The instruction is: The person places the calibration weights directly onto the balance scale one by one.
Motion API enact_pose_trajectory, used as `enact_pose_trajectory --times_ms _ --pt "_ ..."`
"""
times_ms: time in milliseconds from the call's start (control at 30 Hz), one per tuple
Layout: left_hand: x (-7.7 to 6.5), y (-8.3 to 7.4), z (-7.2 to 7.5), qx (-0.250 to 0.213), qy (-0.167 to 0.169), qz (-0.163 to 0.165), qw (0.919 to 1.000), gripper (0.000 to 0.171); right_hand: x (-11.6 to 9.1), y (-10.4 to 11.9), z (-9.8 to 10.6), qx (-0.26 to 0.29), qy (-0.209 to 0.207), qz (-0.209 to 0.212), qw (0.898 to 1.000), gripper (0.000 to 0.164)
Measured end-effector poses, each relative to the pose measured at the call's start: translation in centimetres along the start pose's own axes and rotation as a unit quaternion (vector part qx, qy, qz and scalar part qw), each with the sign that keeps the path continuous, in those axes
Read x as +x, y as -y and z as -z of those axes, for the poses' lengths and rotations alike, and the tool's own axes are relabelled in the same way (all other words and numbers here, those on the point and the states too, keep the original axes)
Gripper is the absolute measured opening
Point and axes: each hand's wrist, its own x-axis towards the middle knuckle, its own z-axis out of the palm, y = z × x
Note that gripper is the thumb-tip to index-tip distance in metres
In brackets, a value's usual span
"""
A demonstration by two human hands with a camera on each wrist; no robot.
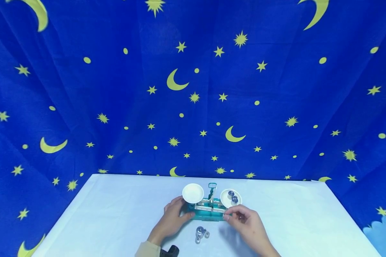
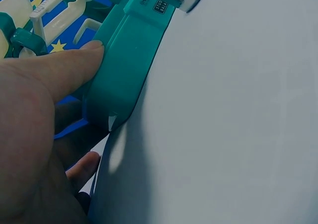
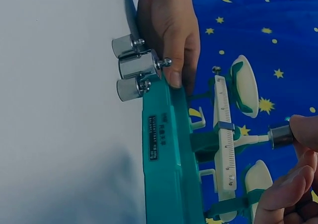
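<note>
A teal balance scale with two white pans stands on the table. My left hand grips the left end of its base, the thumb on top in the left wrist view. The left pan holds nothing. Two shiny metal weights rest in the right pan. By the right end of the scale, my right hand has thumb and forefinger together. In the right wrist view its fingertips pinch a small metal weight, which overlaps the scale's pointer.
Several metal weights, one larger than the others, stand on the white table in front of the scale. A black object shows beside the left wrist. Behind the table hangs a blue cloth with yellow moons and stars.
</note>
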Motion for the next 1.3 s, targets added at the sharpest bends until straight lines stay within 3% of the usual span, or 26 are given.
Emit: enact_pose_trajectory --times_ms 667,967,1300 --pt "0.1 0.0 0.2 0.001 0.004 0.0 1.0 0.072 0.5 0.3 -0.1 -0.019 -0.057 0.028 0.998 0.01" --pt "0.1 0.2 0.2 0.0 -0.006 -0.003 1.0 0.071 1.1 0.5 0.1 -0.049 -0.087 0.067 0.993 0.012" --pt "0.1 0.3 -0.1 0.001 -0.007 -0.016 0.9999 0.071 1.5 0.0 0.4 -0.073 -0.105 0.056 0.99 0.011"
